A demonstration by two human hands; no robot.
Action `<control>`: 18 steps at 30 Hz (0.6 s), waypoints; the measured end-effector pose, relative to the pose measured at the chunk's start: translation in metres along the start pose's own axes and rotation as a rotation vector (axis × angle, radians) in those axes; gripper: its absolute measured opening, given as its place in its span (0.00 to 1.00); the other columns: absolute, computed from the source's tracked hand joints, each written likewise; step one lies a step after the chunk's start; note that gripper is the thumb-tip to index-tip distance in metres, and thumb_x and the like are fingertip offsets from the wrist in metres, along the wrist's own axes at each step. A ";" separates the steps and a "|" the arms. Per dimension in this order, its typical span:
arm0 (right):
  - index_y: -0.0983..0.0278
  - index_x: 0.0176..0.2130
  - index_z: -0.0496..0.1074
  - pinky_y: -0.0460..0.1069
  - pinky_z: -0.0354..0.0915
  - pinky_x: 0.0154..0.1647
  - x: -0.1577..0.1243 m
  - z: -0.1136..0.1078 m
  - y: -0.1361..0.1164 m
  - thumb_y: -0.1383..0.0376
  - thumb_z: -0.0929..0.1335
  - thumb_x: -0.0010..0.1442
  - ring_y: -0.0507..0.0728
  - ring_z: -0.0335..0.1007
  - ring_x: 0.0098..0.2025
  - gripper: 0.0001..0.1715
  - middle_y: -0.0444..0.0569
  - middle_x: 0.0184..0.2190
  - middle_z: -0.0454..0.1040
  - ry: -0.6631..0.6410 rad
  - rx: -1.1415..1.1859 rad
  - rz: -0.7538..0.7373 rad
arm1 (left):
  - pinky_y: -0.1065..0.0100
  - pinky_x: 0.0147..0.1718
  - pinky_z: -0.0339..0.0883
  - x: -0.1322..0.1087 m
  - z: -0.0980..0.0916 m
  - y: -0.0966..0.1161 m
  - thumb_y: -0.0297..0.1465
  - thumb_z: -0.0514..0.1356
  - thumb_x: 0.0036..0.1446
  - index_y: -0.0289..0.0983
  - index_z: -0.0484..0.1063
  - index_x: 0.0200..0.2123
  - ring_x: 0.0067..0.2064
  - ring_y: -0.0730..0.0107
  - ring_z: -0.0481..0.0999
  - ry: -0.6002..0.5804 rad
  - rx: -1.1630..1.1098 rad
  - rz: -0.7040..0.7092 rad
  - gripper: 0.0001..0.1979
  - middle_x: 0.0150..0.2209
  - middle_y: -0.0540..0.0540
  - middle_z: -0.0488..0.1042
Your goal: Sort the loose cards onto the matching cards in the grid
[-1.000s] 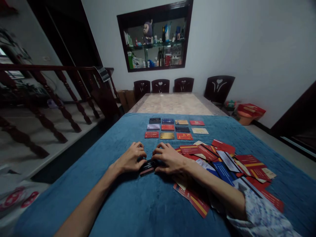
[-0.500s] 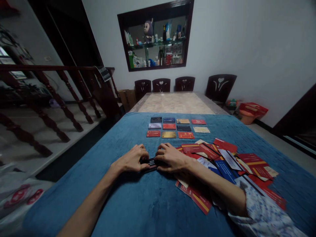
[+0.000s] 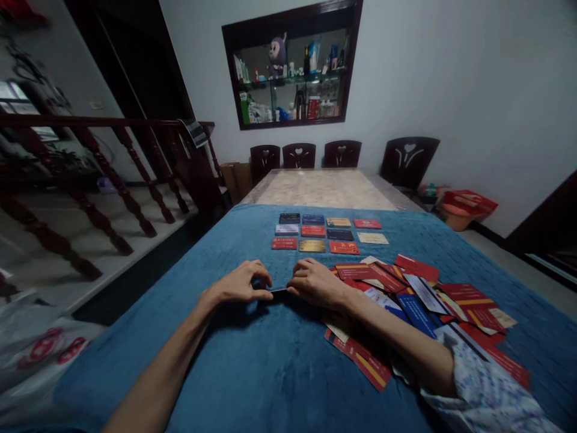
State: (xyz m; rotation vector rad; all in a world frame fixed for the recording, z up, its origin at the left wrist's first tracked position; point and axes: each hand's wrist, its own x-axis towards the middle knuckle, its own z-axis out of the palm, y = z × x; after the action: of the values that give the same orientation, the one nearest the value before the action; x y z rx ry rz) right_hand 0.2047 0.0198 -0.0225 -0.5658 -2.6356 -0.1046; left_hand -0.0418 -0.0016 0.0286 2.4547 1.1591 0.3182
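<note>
A thin card spans the gap between my two hands, turned nearly edge-on so that only a narrow strip shows. My left hand has its curled fingers and thumb at the card's left end. The other end is pinched by my right hand, whose fingers cover that part. Beyond my hands, several cards lie face up in neat rows, among them a gold card and a red card in the nearest row. Right of my right hand spreads a loose, overlapping pile of cards, including a blue card.
A blue cloth covers the near part of the table. Dark chairs stand at the far end, with another chair at the right. A wooden railing runs along the left. Near the left edge is a white plastic bag.
The card between my hands has tipped from showing its dark face to nearly edge-on. My left thumb and fingers have parted slightly. The whole view has shifted a little.
</note>
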 end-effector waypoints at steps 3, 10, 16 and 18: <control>0.63 0.38 0.77 0.52 0.57 0.44 0.000 0.005 0.002 0.61 0.62 0.70 0.56 0.67 0.41 0.16 0.49 0.31 0.79 0.047 -0.032 0.017 | 0.66 0.41 0.66 0.000 0.002 -0.003 0.38 0.65 0.51 0.38 0.79 0.32 0.39 0.65 0.74 0.020 -0.005 -0.005 0.09 0.34 0.47 0.76; 0.63 0.45 0.75 0.51 0.56 0.43 -0.001 0.007 0.003 0.67 0.62 0.69 0.56 0.68 0.39 0.13 0.50 0.32 0.78 0.062 -0.063 0.091 | 0.68 0.38 0.67 0.003 0.008 -0.008 0.27 0.59 0.50 0.38 0.77 0.31 0.37 0.67 0.74 0.074 -0.041 -0.003 0.07 0.32 0.48 0.75; 0.63 0.47 0.74 0.52 0.54 0.41 -0.002 0.005 0.004 0.68 0.62 0.68 0.57 0.67 0.40 0.13 0.51 0.35 0.79 0.099 -0.065 0.169 | 0.68 0.39 0.68 0.005 0.012 -0.011 0.27 0.58 0.51 0.38 0.77 0.33 0.36 0.69 0.74 0.138 -0.041 -0.019 0.08 0.32 0.49 0.76; 0.62 0.47 0.74 0.52 0.53 0.40 -0.003 0.004 0.004 0.69 0.62 0.68 0.57 0.67 0.41 0.13 0.51 0.36 0.79 0.113 -0.069 0.185 | 0.68 0.40 0.68 0.007 0.014 -0.012 0.26 0.58 0.52 0.38 0.77 0.33 0.36 0.69 0.75 0.164 -0.043 -0.009 0.08 0.33 0.49 0.77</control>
State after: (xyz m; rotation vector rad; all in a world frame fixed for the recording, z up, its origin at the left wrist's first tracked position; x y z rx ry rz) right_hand 0.2071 0.0233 -0.0275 -0.8006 -2.4655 -0.1658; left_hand -0.0408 0.0068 0.0106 2.4227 1.2149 0.5445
